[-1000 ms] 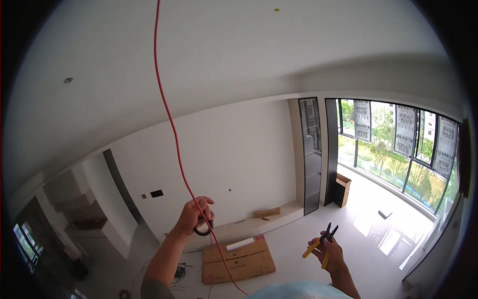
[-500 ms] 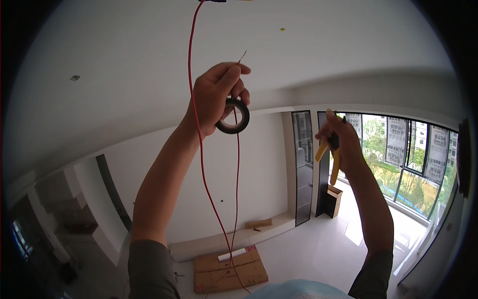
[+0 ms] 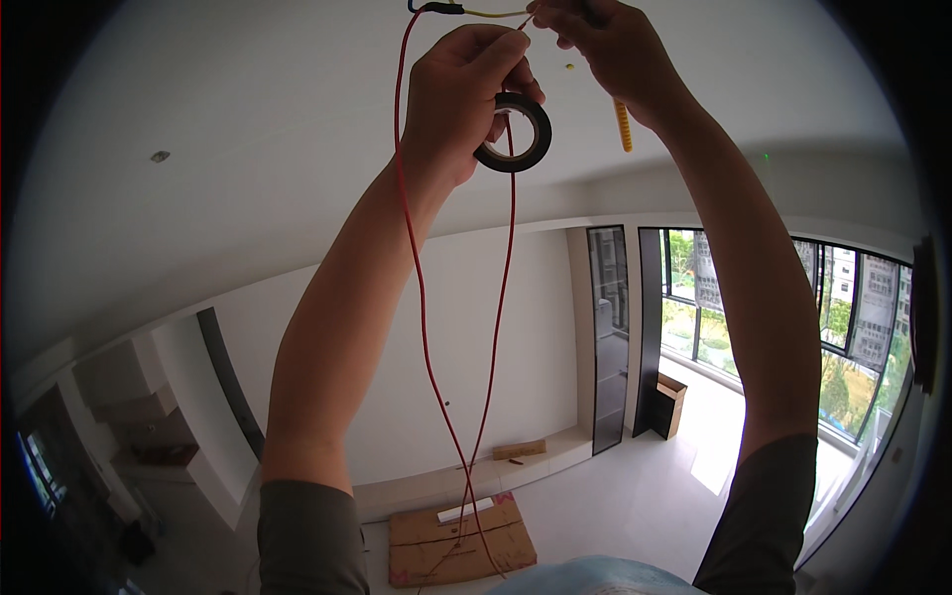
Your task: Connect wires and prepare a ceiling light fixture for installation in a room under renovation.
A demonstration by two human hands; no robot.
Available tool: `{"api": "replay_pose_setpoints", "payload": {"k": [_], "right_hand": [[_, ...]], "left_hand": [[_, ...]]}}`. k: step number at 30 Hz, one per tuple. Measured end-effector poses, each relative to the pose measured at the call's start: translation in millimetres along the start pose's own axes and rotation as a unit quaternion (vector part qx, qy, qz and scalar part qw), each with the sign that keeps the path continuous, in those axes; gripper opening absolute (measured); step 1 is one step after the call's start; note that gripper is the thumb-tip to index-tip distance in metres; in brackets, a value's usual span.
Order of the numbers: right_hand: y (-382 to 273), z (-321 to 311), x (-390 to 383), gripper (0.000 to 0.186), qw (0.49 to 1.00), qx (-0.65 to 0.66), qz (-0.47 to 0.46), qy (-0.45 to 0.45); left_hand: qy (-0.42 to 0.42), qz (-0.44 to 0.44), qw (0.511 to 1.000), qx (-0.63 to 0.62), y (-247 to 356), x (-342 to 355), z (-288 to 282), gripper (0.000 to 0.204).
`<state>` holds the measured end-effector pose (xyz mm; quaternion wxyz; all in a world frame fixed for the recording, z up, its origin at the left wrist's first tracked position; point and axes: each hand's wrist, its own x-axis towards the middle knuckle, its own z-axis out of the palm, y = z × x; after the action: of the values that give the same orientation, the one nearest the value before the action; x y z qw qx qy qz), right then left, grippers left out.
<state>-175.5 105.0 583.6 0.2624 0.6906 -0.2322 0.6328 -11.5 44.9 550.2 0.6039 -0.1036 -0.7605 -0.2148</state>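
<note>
Reaching overhead toward the white ceiling [image 3: 248, 109], both hands work at the top edge of the view. The left hand [image 3: 466, 94] is closed, its fingers pinching the red wire [image 3: 421, 327] near its upper end — a roll of black tape [image 3: 514, 132] hangs looped over one finger just below. The red wire runs down in two strands between the forearms toward a cardboard box [image 3: 456, 540] on the floor. The right hand [image 3: 605, 50] is closed round a tool with yellow handles [image 3: 622, 124]; only one handle end shows below the palm. A short yellow wire [image 3: 491, 13] spans between the two hands — its ends are cut off by the frame.
</note>
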Motion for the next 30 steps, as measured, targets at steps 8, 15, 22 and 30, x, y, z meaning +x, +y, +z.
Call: {"api": "replay_pose_setpoints", "payload": {"k": [8, 15, 22, 30], "right_hand": [[18.4, 37.4, -22.6, 0.029, 0.995, 0.096, -0.023, -0.029], [17.2, 26.8, -28.1, 0.031, 0.984, 0.175, 0.003, -0.035], [-8.9, 25.3, -20.1, 0.027, 0.992, 0.120, 0.034, -0.015], [-6.1, 19.4, -13.9, 0.027, 0.992, 0.128, 0.003, -0.020]], "left_hand": [[0.065, 0.024, 0.996, 0.054, -4.7, -2.3, -8.6, 0.021], [0.028, 0.017, 0.998, 0.050, 6.1, -12.4, -6.3, 0.021], [0.037, 0.011, 0.999, 0.030, 10.9, -14.4, -2.8, 0.018], [0.038, 0.040, 0.998, 0.019, 13.5, -16.1, 0.2, 0.020]]}}
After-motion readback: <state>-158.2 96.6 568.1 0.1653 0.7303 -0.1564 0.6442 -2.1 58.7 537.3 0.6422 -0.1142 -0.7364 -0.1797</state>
